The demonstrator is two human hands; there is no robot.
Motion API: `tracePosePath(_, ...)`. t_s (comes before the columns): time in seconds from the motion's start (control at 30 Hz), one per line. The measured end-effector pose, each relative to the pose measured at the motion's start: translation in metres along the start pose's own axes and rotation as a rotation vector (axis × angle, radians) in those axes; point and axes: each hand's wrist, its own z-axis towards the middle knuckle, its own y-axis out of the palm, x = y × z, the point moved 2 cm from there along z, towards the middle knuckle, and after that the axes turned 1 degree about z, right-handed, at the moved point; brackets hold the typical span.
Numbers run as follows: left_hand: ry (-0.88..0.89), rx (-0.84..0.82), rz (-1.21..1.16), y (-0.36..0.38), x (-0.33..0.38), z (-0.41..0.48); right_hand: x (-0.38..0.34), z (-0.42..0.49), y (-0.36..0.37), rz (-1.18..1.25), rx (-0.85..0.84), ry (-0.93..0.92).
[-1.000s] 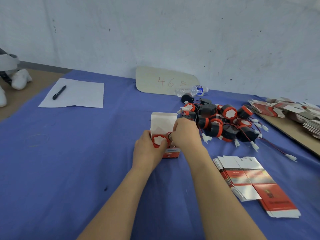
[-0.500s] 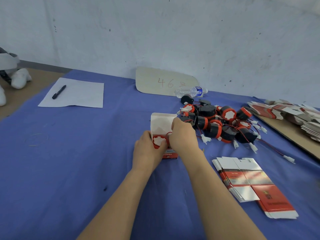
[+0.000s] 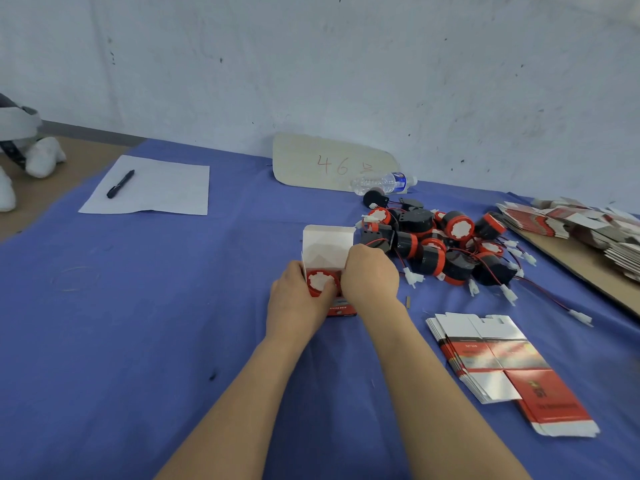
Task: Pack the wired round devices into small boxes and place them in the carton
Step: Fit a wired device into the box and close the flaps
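Blue cloth: device in box, left grip holding.

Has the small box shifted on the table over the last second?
No. The small box stays straight below the cardboard sign, same gap as before.

light: even, soft and fairly bright, with no clear source
shadows: faint and diffuse on the blue worktop
glare: pale sheen across the flat box stack
blur: soft overall, and the stack's near end is smeared
edges: wide-angle bending
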Motion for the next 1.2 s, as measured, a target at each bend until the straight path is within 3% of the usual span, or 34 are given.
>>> tracePosePath(0.2, 0.047, 0.019, -0.016, 0.000, 0.001, -0.003, 0.014, -0.005, 0.007, 0.145, 0.049, 0.028)
tracePosePath(0.4, 0.043, 0.003, -0.009, -0.001, 0.001, -0.002, 0.032, 0.001, -0.013, 0.189, -0.316, -0.024)
tracePosePath(0.47, 0.040, 0.004, -0.007, -0.001, 0.001, -0.001, 0.032, 0.000, -0.018, 0.241, -0.364, -0.011)
tracePosePath(0.63, 0.027, -0.005, -0.008, -0.002, 0.002, -0.003, 0.023, -0.002, -0.008, 0.201, -0.319, 0.080)
tracePosePath(0.83, 0.072, 0.033, 0.038, 0.000, 0.001, -0.004, 0.024, -0.005, 0.002, 0.306, -0.121, 0.195)
tracePosePath(1.0, 0.139, 0.115, 0.032, -0.001, 0.006, -0.008, 0.027, -0.019, 0.003, 0.665, 0.187, -0.005)
tracePosePath(1.2, 0.239, 0.109, 0.043, -0.003, 0.005, -0.008, 0.041, -0.027, 0.010, 0.761, 0.031, -0.182)
